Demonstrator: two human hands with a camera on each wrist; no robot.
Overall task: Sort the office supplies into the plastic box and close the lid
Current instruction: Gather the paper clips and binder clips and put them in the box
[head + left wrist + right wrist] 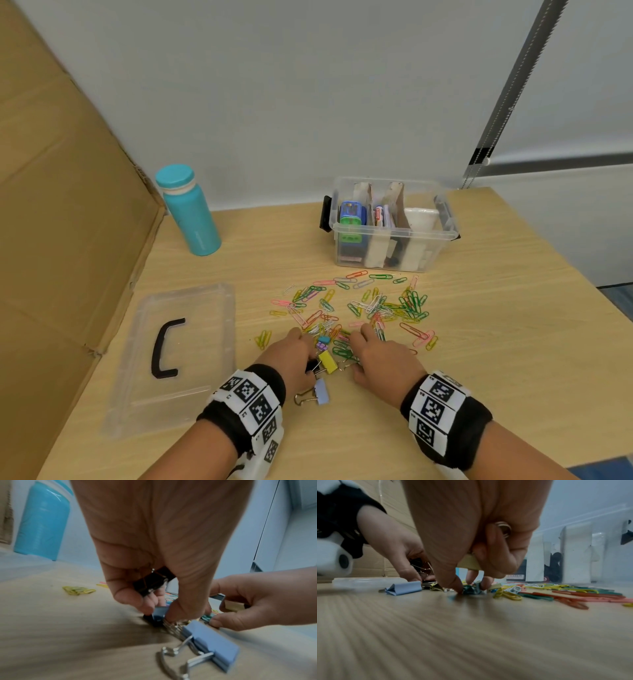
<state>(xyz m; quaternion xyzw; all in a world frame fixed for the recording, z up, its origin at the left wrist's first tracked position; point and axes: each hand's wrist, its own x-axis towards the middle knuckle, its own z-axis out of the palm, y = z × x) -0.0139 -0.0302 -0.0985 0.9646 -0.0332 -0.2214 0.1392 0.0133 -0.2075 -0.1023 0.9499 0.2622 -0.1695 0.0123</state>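
Observation:
Coloured paper clips [373, 305] and binder clips lie scattered on the wooden table in front of the clear plastic box [445, 233], which is open and holds supplies between dividers. My left hand [159, 609] keeps black binder clips [152, 582] in its palm while its fingertips pinch a small blue binder clip [159, 613] on the table. My right hand [471, 586] holds a yellow binder clip [469, 563] under curled fingers, and its thumb and fingertips close on a green clip [471, 588]. A larger blue binder clip [320, 392] lies near my left wrist. Another yellow one [327, 361] sits between the hands.
The box's clear lid [205, 342] with a black handle lies flat at the left. A teal bottle [188, 209] stands behind it. A cardboard sheet [61, 205] leans along the left side. The table [513, 342] ends at the right, with a wall behind.

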